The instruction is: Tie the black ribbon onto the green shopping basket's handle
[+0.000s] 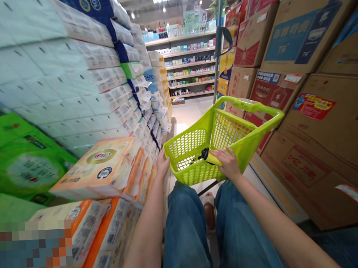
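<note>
A lime-green shopping trolley basket (196, 176) with perforated walls is directly before my knees. My left hand (163, 163) is closed on its near left corner, some fingers hidden by the rim. My right hand (227, 162) is closed round a yellow object with a black end (214, 158), over the basket's near side. Its black end points left into the basket; its exact kind I cannot make out. The trolley's handle (246, 105) rises at the far right of the basket.
Stacked white tissue packs (83, 91) form a wall on the left, with orange tissue packs (101, 162) lower and nearer. Cardboard cartons (326, 142) are piled on the right. A grey pole (218, 56) stands beyond the trolley, before stocked shelves (190, 65).
</note>
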Motion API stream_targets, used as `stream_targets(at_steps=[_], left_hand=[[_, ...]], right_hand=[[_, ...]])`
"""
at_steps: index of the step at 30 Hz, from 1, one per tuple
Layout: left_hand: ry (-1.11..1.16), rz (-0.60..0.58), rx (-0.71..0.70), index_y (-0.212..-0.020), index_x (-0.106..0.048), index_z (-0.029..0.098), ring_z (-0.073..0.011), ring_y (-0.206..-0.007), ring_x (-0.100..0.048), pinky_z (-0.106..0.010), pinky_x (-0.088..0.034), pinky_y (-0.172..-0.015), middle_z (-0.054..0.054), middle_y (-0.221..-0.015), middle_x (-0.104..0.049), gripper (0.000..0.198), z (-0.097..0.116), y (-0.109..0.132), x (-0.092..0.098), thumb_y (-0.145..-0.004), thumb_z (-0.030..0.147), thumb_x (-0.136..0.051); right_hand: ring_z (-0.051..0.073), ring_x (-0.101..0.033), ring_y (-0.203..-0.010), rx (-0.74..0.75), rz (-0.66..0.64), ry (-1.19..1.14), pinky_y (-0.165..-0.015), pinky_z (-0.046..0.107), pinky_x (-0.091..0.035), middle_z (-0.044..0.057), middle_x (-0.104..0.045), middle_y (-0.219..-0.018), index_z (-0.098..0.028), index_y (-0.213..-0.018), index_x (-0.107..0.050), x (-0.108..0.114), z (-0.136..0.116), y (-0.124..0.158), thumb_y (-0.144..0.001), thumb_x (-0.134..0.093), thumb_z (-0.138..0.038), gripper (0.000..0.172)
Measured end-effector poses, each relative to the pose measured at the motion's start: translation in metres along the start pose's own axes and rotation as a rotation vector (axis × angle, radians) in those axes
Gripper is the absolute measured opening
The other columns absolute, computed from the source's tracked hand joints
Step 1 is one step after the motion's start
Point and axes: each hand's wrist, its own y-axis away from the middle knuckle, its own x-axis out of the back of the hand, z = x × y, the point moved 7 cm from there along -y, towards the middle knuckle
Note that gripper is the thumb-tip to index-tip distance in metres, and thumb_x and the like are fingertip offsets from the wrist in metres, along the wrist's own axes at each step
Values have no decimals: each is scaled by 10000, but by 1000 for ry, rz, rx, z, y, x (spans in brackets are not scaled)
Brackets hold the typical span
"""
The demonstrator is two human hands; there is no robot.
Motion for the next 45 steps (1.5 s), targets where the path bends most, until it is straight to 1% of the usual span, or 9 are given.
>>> stream_targets(at_steps=[5,9,15,21,25,28,36,40,45], left_hand=[[-3,11,23,-1380,-568,212,-223,-1446,-398,-406,-250,-1232,-34,-1494,-529,619,-4,-12,-7,-769,115,-547],[7,24,74,-1426,-519,206,-217,-1473,-351,-410,-214,-1243,-41,-1535,-480,621,-16,-15,-3,-809,135,-522],[11,24,118,-1423,-518,218,-240,-1490,-317,-451,-187,-1249,-59,-1554,-452,562,-33,-21,24,-861,216,-535],[3,39,145,-1410,-524,214,-250,-1505,-280,-475,-142,-1255,-67,-1561,-441,534,-47,-18,60,-879,269,-550],[-12,53,199,-1444,-486,204,-267,-1522,-225,-487,-106,-1257,-80,-1581,-406,555,-57,-2,79,-900,296,-546],[-18,55,225,-1482,-438,223,-254,-1532,-188,-476,-84,-1259,-63,-1601,-374,571,-58,20,88,-923,317,-513],[-57,26,233,-1569,-256,231,-228,-1547,-40,-454,-26,-1251,-40,-1679,-143,683,-37,87,102,-929,340,-469],[-84,13,217,-1579,-219,236,-236,-1546,-43,-455,-32,-1248,-48,-1680,-140,772,-29,99,103,-875,320,-524],[-127,8,204,-1586,-182,232,-225,-1545,-32,-459,-34,-1247,-58,-1682,-129,758,-22,101,104,-887,328,-460]], right_hand=[[263,-629,-1045,-85,41,-67,-1110,485,-367,68,-744,-1062,-198,-1106,-690,-11,8,-17,-678,-494,-30,500],[278,-608,-1003,-98,31,-95,-1044,489,-409,83,-740,-1024,-187,-1075,-694,-22,8,-30,-674,-492,-23,478],[270,-584,-970,-90,8,-150,-945,443,-440,78,-731,-990,-191,-1056,-696,-47,-4,-51,-689,-495,-17,453],[269,-579,-985,-88,20,-213,-972,446,-420,78,-730,-983,-189,-1053,-699,-71,-25,-62,-685,-503,-15,452],[264,-582,-998,-77,15,-258,-972,431,-431,71,-730,-988,-196,-1072,-703,-72,-45,-58,-681,-508,-15,473],[268,-586,-995,-84,25,-276,-991,451,-425,69,-729,-990,-209,-1074,-707,-67,-58,-49,-694,-497,-20,474],[253,-614,-1001,-72,95,-293,-1063,478,-392,51,-725,-1000,-243,-1079,-695,-45,-78,-13,-713,-498,-40,462],[250,-613,-995,-60,134,-296,-1057,482,-400,52,-719,-984,-230,-1052,-686,-38,-86,-4,-711,-496,-40,434],[254,-620,-981,-49,156,-296,-1041,487,-415,52,-722,-961,-226,-1040,-679,-35,-90,-6,-694,-492,-36,437]])
